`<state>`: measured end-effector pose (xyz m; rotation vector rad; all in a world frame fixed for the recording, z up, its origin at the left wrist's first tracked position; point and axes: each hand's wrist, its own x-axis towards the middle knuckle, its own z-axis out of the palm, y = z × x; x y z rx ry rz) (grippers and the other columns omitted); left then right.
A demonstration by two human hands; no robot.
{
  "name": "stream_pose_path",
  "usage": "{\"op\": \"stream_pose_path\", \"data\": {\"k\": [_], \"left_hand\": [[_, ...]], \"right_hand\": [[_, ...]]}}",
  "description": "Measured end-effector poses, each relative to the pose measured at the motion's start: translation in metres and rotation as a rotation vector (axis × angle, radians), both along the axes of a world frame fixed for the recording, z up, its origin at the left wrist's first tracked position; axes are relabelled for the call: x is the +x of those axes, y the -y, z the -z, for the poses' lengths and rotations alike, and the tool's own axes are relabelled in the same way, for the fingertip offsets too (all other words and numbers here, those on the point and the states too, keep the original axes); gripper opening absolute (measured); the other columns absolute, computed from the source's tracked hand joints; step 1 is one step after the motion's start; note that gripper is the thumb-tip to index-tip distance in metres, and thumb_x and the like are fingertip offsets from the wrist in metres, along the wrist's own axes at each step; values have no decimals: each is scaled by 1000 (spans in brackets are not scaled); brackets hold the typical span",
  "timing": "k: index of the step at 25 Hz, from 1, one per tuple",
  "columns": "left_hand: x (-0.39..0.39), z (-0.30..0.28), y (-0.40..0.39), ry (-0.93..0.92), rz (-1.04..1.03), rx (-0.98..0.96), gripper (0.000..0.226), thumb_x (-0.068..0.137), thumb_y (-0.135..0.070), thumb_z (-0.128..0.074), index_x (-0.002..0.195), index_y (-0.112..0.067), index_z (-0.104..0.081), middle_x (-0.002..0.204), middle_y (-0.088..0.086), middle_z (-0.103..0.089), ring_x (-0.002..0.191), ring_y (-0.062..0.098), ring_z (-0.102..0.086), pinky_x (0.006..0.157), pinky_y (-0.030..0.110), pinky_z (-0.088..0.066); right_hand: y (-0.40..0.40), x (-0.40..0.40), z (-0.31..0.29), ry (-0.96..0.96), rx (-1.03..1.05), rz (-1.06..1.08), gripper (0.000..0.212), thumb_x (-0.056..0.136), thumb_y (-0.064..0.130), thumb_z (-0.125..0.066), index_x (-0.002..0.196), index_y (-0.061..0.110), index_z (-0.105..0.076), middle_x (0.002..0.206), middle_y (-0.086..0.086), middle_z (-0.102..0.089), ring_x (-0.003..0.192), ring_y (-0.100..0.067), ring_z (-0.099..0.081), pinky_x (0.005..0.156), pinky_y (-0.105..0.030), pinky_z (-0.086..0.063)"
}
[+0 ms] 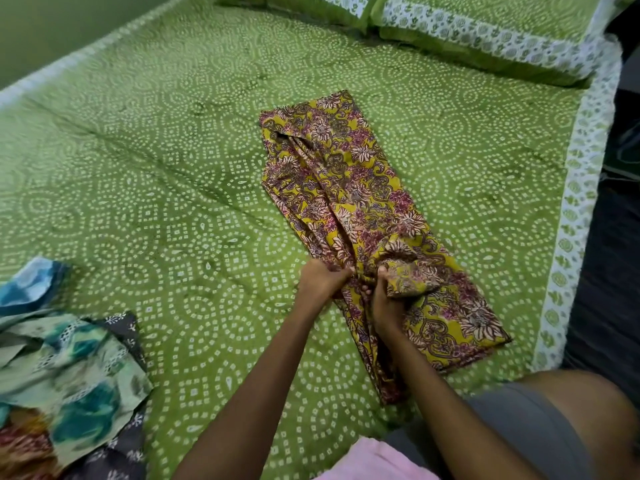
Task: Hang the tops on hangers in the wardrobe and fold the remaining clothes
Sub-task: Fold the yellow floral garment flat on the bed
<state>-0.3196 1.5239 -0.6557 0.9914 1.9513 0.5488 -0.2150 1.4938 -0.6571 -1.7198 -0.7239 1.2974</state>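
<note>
Bed surface: a green bedsheet (166,188) with white dotted rings covers the whole mattress; broad bare stretches lie left of and beyond the garment.
Far edge: two matching pillows (485,32) lie along the head of the bed, well apart from the garment.
Left edge: a white border strip runs diagonally along a green wall (41,29).
Right edge: the sheet's white patterned border (571,216) marks the side of the bed; the garment's near right corner lies close to it, with a narrow band of sheet between.
Garment: a yellow floral cloth (349,174), folded lengthwise into a long strip, lies flat on the sheet right of centre.
Long axis: runs from the far end, at mid-bed, to the near end by the person's body, slanting slightly rightward as it nears.
Bunched part: the fabric is gathered and raised at the hands, roughly two thirds along the strip from the far end.
Left hand (320,280): fingers curled, gripping a fold on the strip's left edge.
Right hand (384,299): fingers and thumb closed around the gathered fabric, just beside the left hand.
Other clothes: a blurred pile of teal, blue and grey printed garments (69,362) sits at the near left, well apart from the strip.
Near edge: a pink cloth (374,459) shows at the bottom of the frame.
</note>
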Motion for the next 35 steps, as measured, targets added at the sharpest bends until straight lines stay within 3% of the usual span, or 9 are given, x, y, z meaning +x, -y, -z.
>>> {"op": "stream_pose_path", "data": {"k": [2, 4, 9, 15, 19, 23, 26, 30, 35], "left_hand": [[1, -3, -9, 38, 51, -50, 23, 85, -18, -67, 69, -7, -55, 63, 4, -56, 50, 11, -53, 41, 17, -45], [10, 3, -7, 150, -64, 51, 23, 88, -16, -62, 68, -10, -54, 64, 3, -56, 54, 11, -52, 45, 10, -41], [13, 5, -23, 1007, -497, -7, 59, 74, -27, -74, 121, 0, -52, 122, 17, -59, 116, 27, -55, 107, 36, -39], [-39, -20, -81, 1234, -663, 195, 26, 92, -34, -53, 98, -10, -60, 91, 10, -63, 82, 23, -59, 84, 42, -48], [-122, -11, -46, 1048, -914, 449, 28, 93, -29, -53, 110, -8, -60, 101, 9, -67, 97, 24, -63, 96, 44, -47], [-199, -1, 42, 733, -1073, 507, 11, 98, -18, -46, 99, -14, -56, 88, -3, -64, 77, 7, -61, 72, 16, -55], [-236, 1, 86, 468, -1025, 413, 26, 99, -20, -42, 120, -10, -52, 97, -5, -55, 78, 5, -54, 61, 11, -52], [-234, -3, 98, -13, -959, 344, 34, 94, -21, -53, 122, -2, -50, 109, 8, -54, 93, 17, -49, 74, 22, -43], [-197, -7, 82, -262, -491, 228, 51, 83, -50, -62, 107, -4, -60, 105, 14, -64, 89, 21, -56, 77, 30, -44]], "right_hand": [[4, 1, -6, 39, 9, -20, 71, 91, 55, -45, 140, 4, -37, 137, -15, -48, 116, -20, -50, 103, -21, -28], [6, 3, -7, 110, 36, -21, 108, 72, 84, -34, 144, 5, -29, 148, -13, -33, 135, -24, -33, 110, -23, -19], [4, 5, 9, 261, 42, -128, 134, 49, 96, -4, 147, 7, -20, 154, -11, -20, 142, -27, -18, 114, -26, -12], [4, 9, 22, 304, -34, -218, 153, 29, 103, -3, 147, 8, -21, 152, -11, -26, 140, -29, -25, 113, -30, -20], [2, 8, 20, 303, -59, -255, 69, 94, 51, -35, 146, 7, -26, 151, -14, -29, 138, -30, -28, 112, -32, -23], [0, 9, 22, 210, -30, -207, 75, 86, 54, -46, 144, 10, -31, 147, -10, -36, 135, -26, -35, 112, -32, -27], [-5, 9, 9, 170, -35, -159, 64, 83, 44, -63, 134, 9, -45, 135, -7, -50, 128, -23, -43, 108, -31, -31], [-10, 9, -18, 489, -210, -628, 40, 82, 47, -65, 79, 8, -62, 71, -4, -64, 64, -18, -59, 60, -28, -46], [-2, -27, -8, 1006, 316, -964, 37, 91, 18, -57, 125, 10, -45, 125, -7, -44, 113, -18, -45, 92, -26, -40]]}}
